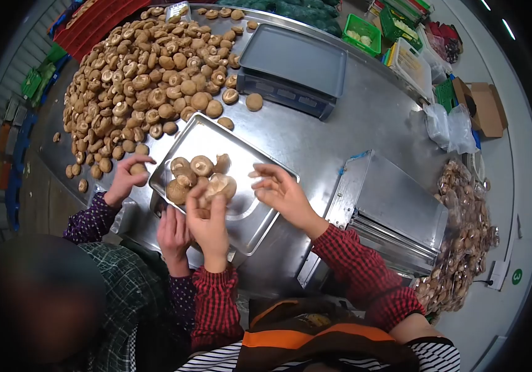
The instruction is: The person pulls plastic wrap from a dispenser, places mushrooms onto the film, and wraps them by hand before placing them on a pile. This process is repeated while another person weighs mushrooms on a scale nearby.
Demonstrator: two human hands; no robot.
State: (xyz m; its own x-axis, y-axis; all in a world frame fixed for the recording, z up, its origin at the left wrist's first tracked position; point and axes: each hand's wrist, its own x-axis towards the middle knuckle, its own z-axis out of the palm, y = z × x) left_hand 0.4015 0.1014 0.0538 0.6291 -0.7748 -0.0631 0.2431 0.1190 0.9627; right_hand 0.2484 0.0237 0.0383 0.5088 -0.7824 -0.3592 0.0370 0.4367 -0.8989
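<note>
A steel table (pixel 340 133) fills the view. The metal tray (pixel 241 217) sits near its front edge, with a big mushroom heap (pixel 145 80) beyond it to the left and a scale (pixel 294 68) behind it. Bare steel lies open between the tray and the scale. On the tray, the left hand (pixel 209 223) pinches a mushroom (pixel 221 183) — the right hand (pixel 281 189) hovers just beside it, fingers spread, holding nothing. A co-worker's hand (pixel 123 180) grips a mushroom at the tray's left corner.

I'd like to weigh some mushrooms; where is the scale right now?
The scale sits at the far side of the metal table, just right of the mushroom pile and beyond the tray.
</note>
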